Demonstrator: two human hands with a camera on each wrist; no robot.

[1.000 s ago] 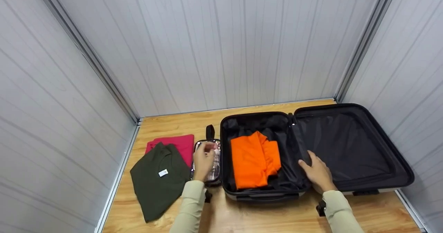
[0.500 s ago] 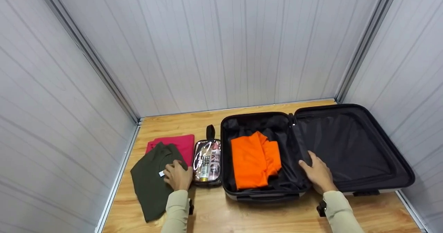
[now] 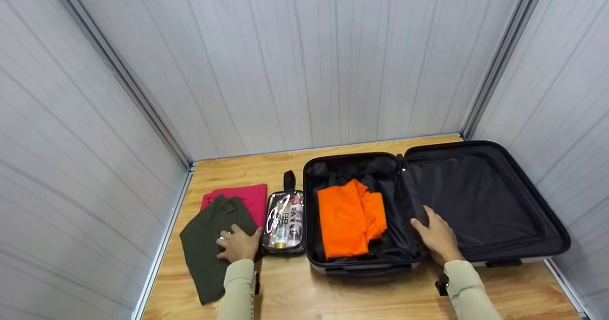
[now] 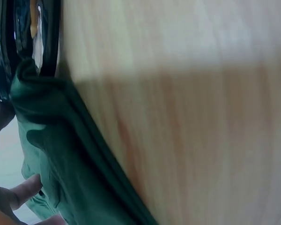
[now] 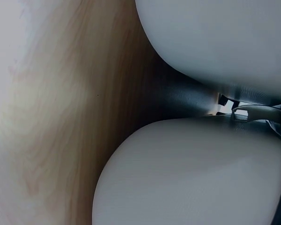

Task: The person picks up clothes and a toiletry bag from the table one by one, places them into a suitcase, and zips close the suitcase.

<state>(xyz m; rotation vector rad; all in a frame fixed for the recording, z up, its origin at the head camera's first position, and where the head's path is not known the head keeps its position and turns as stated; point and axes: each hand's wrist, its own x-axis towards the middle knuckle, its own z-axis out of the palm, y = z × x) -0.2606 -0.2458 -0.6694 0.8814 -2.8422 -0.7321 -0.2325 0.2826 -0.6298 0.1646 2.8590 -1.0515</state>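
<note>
My left hand (image 3: 239, 245) lies over the dark green T-shirt (image 3: 202, 258) with its fingers spread across the cloth. In the left wrist view, fingertips (image 4: 27, 190) touch the green fabric near a folded edge. A pink folded garment (image 3: 254, 198) is partly covered by the green one. To its right lies a clear toiletry bag (image 3: 284, 222) with bottles inside. My right hand (image 3: 438, 238) holds the middle edge of the open suitcase (image 3: 358, 267), thumb on the near shell's side; its fingertips are partly hidden. An orange folded garment (image 3: 345, 220) sits in the left shell.
The suitcase's lid half (image 3: 480, 206) lies flat to the right, near the side wall. Panel walls (image 3: 323, 63) enclose the wooden floor (image 3: 328, 296) at the back and sides. Two pale outer shells (image 5: 187, 173) show in the right wrist view.
My left hand has moved left and down, from above the toiletry bag onto the green T-shirt, with its fingers spreading. The right hand stays where it was on the suitcase edge.
</note>
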